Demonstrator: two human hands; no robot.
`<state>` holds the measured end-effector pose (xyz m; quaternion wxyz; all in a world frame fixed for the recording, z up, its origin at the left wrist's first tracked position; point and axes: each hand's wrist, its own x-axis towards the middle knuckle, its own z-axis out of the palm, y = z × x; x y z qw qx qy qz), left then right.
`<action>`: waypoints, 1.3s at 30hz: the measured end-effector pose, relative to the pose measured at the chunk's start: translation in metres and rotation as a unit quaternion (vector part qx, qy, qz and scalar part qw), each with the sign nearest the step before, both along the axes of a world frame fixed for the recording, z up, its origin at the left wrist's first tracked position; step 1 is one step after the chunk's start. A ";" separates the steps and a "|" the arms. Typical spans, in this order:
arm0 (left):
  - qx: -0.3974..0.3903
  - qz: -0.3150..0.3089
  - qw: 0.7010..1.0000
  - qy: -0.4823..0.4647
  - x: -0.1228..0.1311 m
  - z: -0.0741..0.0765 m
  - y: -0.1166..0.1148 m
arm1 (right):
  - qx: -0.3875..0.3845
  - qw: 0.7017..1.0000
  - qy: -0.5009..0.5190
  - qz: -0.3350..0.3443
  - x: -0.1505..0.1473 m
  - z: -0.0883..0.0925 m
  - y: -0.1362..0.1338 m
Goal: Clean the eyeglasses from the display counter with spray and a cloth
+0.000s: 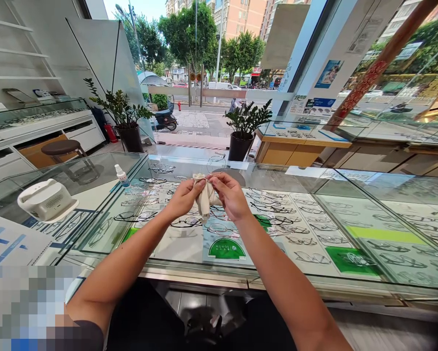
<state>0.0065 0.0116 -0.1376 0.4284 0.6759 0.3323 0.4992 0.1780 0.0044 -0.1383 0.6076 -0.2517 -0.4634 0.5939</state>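
Both hands meet above the glass display counter (189, 256). My left hand (184, 196) is closed on a pale cream cloth (204, 202), which hangs down between the hands. My right hand (230, 195) pinches a thin-rimmed pair of eyeglasses (216, 158) beside the cloth. One round rim rises above the right fingers; the fingers and cloth hide the rest. Under the counter glass, rows of eyeglasses (186, 222) lie around a green semicircular card (226, 248).
A small spray bottle (121, 176) and a white device (48, 201) stand on the counter to the left. Printed papers (10, 239) lie at the left edge. Potted plants (243, 126) and a stool (61, 148) are beyond. Part of the lower left is pixelated.
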 end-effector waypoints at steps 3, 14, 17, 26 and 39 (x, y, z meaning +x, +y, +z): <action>-0.015 -0.035 0.999 0.017 -0.006 0.004 0.006 | -0.003 0.999 -0.012 -0.031 0.007 0.001 0.004; -0.056 -0.010 0.996 -0.076 -0.019 0.008 0.012 | 0.168 0.964 -0.203 -0.036 0.016 0.005 0.003; -0.045 -0.033 0.996 -0.066 -0.019 0.013 0.008 | 0.169 0.959 -0.226 -0.020 0.013 0.003 0.002; -0.061 -0.071 0.990 -0.106 -0.018 0.017 -0.001 | 0.064 0.981 -0.180 0.045 0.007 -0.002 0.001; -0.025 0.007 0.996 -0.085 -0.019 0.017 0.001 | 0.049 0.980 -0.149 0.120 -0.003 -0.001 -0.004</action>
